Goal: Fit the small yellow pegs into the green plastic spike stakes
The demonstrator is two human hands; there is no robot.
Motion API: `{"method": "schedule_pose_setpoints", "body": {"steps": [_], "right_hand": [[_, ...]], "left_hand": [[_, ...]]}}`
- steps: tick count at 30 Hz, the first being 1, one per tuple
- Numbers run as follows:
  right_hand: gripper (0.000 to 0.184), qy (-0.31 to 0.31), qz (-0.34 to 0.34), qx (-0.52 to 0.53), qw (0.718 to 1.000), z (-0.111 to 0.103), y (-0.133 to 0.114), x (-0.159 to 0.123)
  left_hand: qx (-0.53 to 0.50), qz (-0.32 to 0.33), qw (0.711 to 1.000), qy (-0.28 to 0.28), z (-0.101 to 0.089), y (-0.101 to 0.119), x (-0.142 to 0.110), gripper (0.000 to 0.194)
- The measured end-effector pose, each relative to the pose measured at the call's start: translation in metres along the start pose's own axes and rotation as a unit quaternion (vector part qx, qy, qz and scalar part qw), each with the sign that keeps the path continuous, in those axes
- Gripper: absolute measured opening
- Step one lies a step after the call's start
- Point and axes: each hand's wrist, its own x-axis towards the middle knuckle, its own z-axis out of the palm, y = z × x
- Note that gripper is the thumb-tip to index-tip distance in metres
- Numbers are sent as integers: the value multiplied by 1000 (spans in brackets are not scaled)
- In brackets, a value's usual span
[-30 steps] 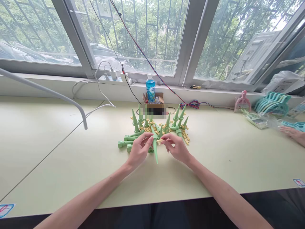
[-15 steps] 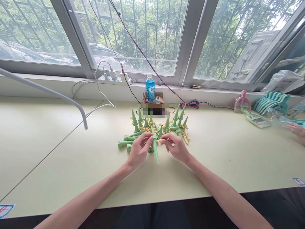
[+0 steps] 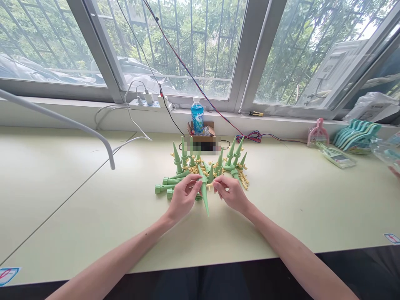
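My left hand (image 3: 184, 193) is closed around the collar of a green plastic watering spike (image 3: 204, 198), whose pointed end is tilted down toward me. A small pale yellow valve (image 3: 209, 187) sits at the spike's right side. My right hand (image 3: 230, 192) has its thumb and forefinger pinched at the outer end of this valve. Just beyond my hands several green spikes (image 3: 176, 158) stand upright with yellow valves on them. Loose yellow valves (image 3: 243, 177) lie heaped among them, and other green spikes (image 3: 161, 188) lie flat beside my left hand.
A blue drink bottle (image 3: 197, 116) stands at a small cardboard box (image 3: 202, 138) by the window. Coiled cable (image 3: 252, 136), a pink dustpan-like piece (image 3: 318, 132) and teal plastic pieces (image 3: 356, 135) are to the right. Another person's hand (image 3: 394, 171) shows at the right edge near clear plastic. A white tube (image 3: 62, 112) crosses the left.
My right fingertips have drawn slightly right along the yellow valve, showing more of it. My left hand stays on the spike. The other person's hand has moved toward the right edge.
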Motion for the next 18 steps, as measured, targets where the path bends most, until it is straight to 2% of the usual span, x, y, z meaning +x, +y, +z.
{"method": "schedule_pose_setpoints", "body": {"steps": [12,18], "right_hand": [[49,-14,0,-19,1000,0,2,0],[33,-8,18,4,1000,0,0,-1]], "left_hand": [[28,13,999,-4,1,6,-1,18],[26,13,1000,6,3,6,-1,19]]}}
